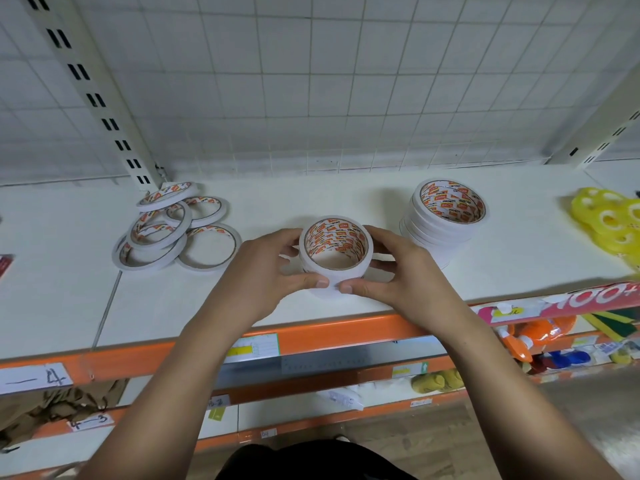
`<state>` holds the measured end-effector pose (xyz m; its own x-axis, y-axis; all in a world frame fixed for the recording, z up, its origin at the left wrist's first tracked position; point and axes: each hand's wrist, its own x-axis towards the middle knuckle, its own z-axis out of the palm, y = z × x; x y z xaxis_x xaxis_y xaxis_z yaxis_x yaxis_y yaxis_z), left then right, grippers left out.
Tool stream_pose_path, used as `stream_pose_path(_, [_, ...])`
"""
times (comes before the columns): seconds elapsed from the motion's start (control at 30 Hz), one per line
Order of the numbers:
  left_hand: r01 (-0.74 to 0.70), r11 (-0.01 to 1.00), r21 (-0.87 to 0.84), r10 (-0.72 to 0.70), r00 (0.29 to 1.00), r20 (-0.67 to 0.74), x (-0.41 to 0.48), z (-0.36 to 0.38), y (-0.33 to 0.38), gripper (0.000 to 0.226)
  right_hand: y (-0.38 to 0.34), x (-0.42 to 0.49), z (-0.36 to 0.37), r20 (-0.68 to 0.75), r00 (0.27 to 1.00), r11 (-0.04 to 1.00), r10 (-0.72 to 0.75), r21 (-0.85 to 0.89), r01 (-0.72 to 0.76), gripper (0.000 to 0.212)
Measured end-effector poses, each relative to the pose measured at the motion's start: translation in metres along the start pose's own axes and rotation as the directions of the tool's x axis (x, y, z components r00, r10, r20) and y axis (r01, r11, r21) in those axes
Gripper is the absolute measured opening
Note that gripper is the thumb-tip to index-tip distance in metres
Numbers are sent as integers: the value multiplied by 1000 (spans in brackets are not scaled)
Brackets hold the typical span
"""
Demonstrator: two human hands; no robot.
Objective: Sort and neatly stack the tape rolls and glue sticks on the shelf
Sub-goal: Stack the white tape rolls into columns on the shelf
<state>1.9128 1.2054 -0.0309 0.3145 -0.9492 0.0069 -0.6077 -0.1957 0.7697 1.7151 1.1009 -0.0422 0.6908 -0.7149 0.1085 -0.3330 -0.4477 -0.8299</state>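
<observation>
A short stack of white tape rolls (333, 271) with orange-printed cores stands near the front middle of the white shelf (381, 195). My left hand (273, 268) grips its left side and my right hand (398, 271) grips its right side, thumbs meeting at the front. A taller stack of the same white tape rolls (445, 220) stands to the right, behind my right hand. To the left lies a loose pile of thin white tape rolls (173, 226), overlapping and partly tilted. No glue sticks are visible.
Yellow tape rolls (609, 220) lie at the shelf's far right edge. A white wire grid (311, 81) backs the shelf, with a slotted upright (93, 98) at left. The orange front rail (346, 334) carries price labels; lower shelves hold mixed goods.
</observation>
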Motion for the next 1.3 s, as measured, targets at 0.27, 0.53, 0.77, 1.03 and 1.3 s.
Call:
stream_pose_path(0.27, [24,978,-208,-15,999,44,5,9,-10,53,10,0,8,13,998,998,57,-27,-57,69])
stream_pose_path(0.53, [57,943,-328,-38,997,65,5,11,-13,65,12,1,7,11,997,997,73,-25,-73,69])
stream_pose_path(0.77, [39,995,-91,-36,999,38,5,7,-6,69,12,2,13,0,998,995,70,-74,-70,84])
stream_pose_path(1.03, [-29,906,421,51,998,-39,-6,-21,-15,50,-19,-4,-2,-111,992,949,-62,-314,24,85])
stream_pose_path(1.3, [45,780,625,145,957,-250,-24,-70,-50,28,-96,51,61,97,933,766,-346,-545,341,32])
